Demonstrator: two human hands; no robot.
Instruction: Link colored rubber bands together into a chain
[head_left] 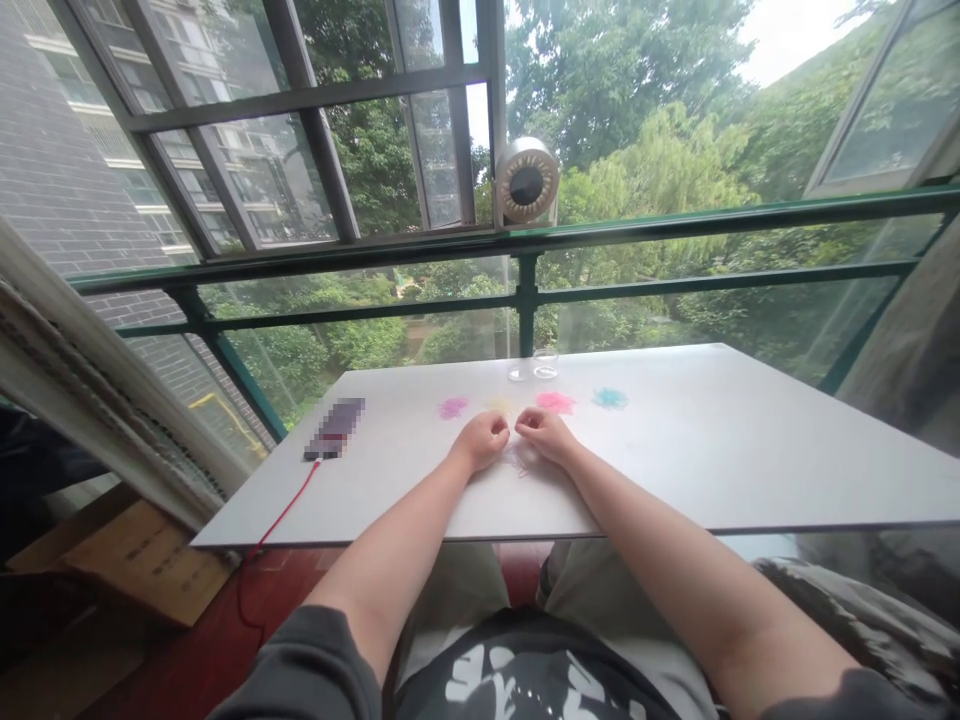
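Observation:
My left hand [484, 440] and my right hand [544, 434] face each other over the middle of the white table [660, 470], a small gap between them. Both have their fingers curled into a pinch; whatever they hold is too small to make out. Small loose piles lie just beyond them: purple [453, 407], yellow [498, 404], pink [555, 402] and teal [610, 398], their pieces too fine to name. Between and below my hands are a few thin, pale strands [521, 462], partly hidden by my right hand.
Clear round containers [545, 370] stand at the table's far edge. On the left lies a blurred-out phone-like device [336, 430] with a red cable [289, 508] running over the front edge. A green railing [420, 312] and a round fan [528, 182] are beyond. Cardboard boxes [154, 560] sit at lower left.

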